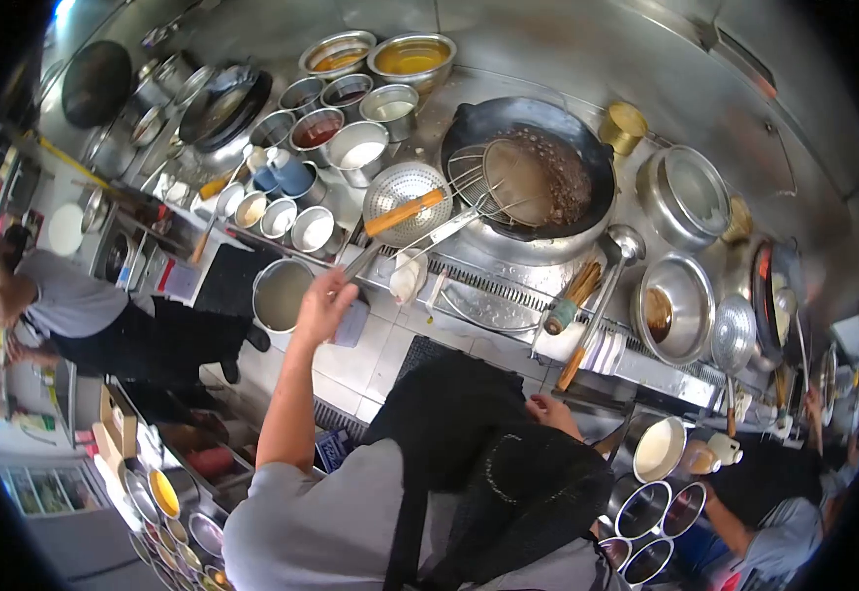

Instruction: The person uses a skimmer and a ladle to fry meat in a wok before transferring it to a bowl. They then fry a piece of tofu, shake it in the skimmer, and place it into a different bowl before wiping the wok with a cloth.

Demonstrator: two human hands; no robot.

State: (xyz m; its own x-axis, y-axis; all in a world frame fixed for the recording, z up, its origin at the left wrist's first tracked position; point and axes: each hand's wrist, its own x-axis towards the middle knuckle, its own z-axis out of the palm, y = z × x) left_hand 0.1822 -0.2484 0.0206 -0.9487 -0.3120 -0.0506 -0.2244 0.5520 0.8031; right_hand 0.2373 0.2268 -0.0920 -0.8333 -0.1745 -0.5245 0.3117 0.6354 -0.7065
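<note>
A black apron is looming nearest; the left hand is extending near a perforated strainer, the right hand hanging apart, both grips being unclear.

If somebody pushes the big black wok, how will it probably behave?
The wok would probably feel heavy, since it is wide and holds plenty of dark food. Its curved sides suggest that it may rock or tilt rather than slide flat. The food looks wet, so it might slosh with a sudden push.
</note>
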